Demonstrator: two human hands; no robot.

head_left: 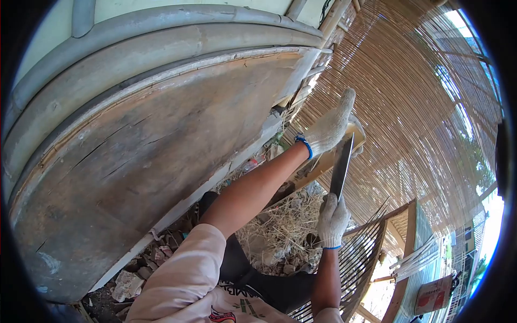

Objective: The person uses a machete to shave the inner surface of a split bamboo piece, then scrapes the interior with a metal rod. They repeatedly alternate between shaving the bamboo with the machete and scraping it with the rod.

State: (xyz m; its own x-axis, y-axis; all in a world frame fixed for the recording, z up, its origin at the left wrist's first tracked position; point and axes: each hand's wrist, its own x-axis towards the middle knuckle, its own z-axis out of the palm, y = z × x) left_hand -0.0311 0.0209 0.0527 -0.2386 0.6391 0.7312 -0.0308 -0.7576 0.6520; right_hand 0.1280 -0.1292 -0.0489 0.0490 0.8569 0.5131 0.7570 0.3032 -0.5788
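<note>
Up at the right of centre, my left hand (329, 126), in a whitish knit glove with a blue cuff, is closed around a pale split bamboo piece (355, 130). Its thumb points upward. Below it, my gloved right hand (332, 222) grips the handle of a large knife (340, 171), and the fingers hide that handle. The blade points up, its tip overlapping the bamboo close to my left fingers. Part of the bamboo lies behind the blade and the left glove.
A worn brown board (156, 145) edged by curved bamboo poles (199, 35) fills the left. Straw shavings (285, 229) and rubble (127, 285) cover the ground. A slatted bamboo screen (398, 107) rises at right; a red-and-white box (433, 295) sits lower right.
</note>
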